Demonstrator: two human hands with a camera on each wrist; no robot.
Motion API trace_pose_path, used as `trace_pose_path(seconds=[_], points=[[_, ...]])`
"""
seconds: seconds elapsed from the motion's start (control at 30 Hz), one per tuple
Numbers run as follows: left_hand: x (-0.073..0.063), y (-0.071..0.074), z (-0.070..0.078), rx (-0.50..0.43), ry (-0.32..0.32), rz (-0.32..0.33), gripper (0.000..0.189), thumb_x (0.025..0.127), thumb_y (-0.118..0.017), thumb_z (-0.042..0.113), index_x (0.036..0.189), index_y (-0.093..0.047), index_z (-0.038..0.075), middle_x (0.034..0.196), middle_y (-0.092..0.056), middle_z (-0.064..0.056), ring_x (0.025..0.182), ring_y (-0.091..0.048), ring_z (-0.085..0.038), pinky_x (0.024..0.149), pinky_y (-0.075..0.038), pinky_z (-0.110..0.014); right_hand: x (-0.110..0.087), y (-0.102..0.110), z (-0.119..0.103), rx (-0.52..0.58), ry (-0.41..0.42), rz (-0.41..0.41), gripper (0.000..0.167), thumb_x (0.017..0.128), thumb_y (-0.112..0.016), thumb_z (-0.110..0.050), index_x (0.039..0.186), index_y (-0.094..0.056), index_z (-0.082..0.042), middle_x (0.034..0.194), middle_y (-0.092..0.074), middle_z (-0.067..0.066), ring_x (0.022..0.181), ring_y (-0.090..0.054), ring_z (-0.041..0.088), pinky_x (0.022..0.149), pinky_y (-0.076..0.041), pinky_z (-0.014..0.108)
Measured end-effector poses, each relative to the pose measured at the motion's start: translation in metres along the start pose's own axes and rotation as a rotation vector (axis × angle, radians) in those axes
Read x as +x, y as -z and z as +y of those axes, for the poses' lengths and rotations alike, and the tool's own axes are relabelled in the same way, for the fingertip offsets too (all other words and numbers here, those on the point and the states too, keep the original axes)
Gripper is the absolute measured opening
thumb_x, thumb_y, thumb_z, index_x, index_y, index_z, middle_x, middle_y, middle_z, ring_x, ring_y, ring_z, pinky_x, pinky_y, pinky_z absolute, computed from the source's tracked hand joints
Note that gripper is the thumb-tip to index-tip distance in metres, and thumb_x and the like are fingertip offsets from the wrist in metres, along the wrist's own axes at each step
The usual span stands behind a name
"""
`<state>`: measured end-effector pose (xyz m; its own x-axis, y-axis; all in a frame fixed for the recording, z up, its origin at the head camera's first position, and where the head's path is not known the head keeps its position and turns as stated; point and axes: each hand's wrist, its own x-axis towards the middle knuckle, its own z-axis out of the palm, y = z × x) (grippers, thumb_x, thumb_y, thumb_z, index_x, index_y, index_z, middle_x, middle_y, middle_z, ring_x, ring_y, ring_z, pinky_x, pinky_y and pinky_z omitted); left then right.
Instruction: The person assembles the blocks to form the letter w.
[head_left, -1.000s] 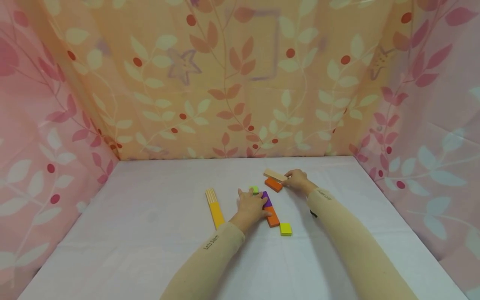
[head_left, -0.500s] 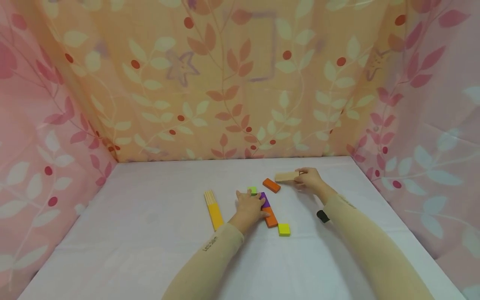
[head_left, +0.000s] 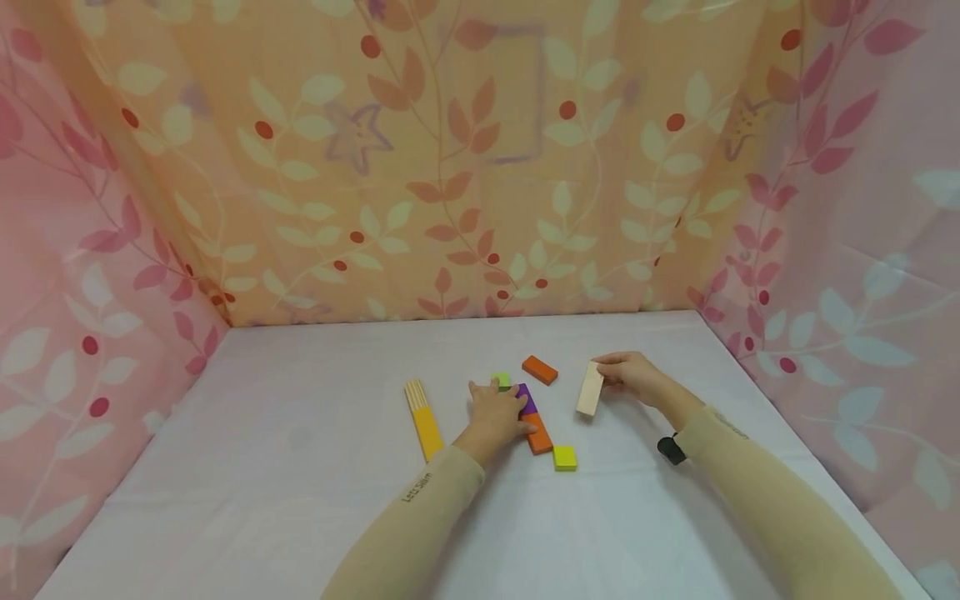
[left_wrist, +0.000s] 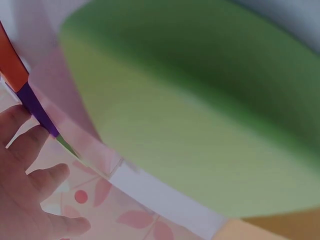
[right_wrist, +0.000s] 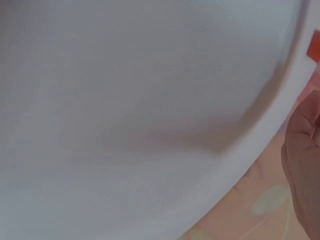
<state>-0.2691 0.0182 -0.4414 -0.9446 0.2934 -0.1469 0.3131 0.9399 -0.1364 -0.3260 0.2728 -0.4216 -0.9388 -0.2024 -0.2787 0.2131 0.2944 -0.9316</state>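
My left hand [head_left: 496, 417] rests with spread fingers at a row of blocks, made of a purple block [head_left: 527, 398] and an orange block [head_left: 538, 434]. Its fingertips reach the purple block's edge in the left wrist view. A light green block [head_left: 501, 380] shows just past these fingers. To the right, my right hand [head_left: 637, 379] pinches a plain wooden block [head_left: 590, 390] by its far end, the near end pointing toward me. Only the side of that hand appears in the right wrist view, and the block is out of sight there.
A second orange block [head_left: 540, 369] lies behind the row. A yellow square block [head_left: 565, 458] sits at its near end. Left of the hand lies a yellow sleeve with pale sticks [head_left: 424, 421]. A big blurred green thing [left_wrist: 200, 125] fills much of the left wrist view.
My right hand has carried the wooden block away from the rear orange block, right and nearer, turning it from crosswise to lengthwise. My left hand has stayed at the row.
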Motion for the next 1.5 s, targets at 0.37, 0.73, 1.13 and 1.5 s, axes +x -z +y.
trace_pose_path(seconds=[0.37, 0.73, 1.13, 1.5], points=[[-0.004, 0.005, 0.0, 0.0, -0.006, -0.011, 0.068, 0.085, -0.052, 0.07, 0.141, -0.052, 0.032, 0.149, -0.043, 0.011, 0.142, -0.031, -0.026, 0.108, -0.025, -0.062, -0.013, -0.02, 0.014, -0.417, 0.007, -0.103, 0.043, 0.092, -0.066, -0.013, 0.126, -0.055, 0.01, 0.106, -0.06, 0.016, 0.09, -0.054, 0.024, 0.074, -0.049, 0.032], [-0.004, 0.006, 0.0, 0.009, -0.012, -0.015, 0.066, 0.086, -0.051, 0.069, 0.142, -0.051, 0.033, 0.15, -0.042, 0.01, 0.142, -0.031, -0.027, 0.109, -0.025, -0.062, -0.02, -0.033, 0.013, -0.601, -0.001, -0.085, 0.047, 0.084, -0.077, -0.022, 0.119, -0.057, 0.003, 0.101, -0.055, 0.014, 0.089, -0.05, 0.026, 0.073, -0.045, 0.035], [0.0, 0.0, 0.0, 0.008, -0.005, -0.002, 0.066, 0.086, -0.051, 0.069, 0.142, -0.05, 0.033, 0.15, -0.042, 0.01, 0.142, -0.03, -0.027, 0.108, -0.025, -0.062, -0.025, -0.039, 0.012, -0.597, 0.02, -0.084, 0.043, 0.084, -0.078, -0.02, 0.115, -0.058, 0.002, 0.092, -0.051, 0.009, 0.085, -0.048, 0.023, 0.067, -0.042, 0.031], [0.001, 0.0, 0.0, 0.01, -0.009, -0.011, 0.066, 0.086, -0.05, 0.07, 0.142, -0.051, 0.035, 0.149, -0.043, 0.011, 0.141, -0.033, -0.025, 0.108, -0.024, -0.064, 0.002, -0.025, 0.003, -0.586, 0.038, -0.106, 0.05, 0.094, -0.064, -0.032, 0.131, -0.054, 0.001, 0.122, -0.054, 0.026, 0.102, -0.052, 0.033, 0.082, -0.049, 0.044]])
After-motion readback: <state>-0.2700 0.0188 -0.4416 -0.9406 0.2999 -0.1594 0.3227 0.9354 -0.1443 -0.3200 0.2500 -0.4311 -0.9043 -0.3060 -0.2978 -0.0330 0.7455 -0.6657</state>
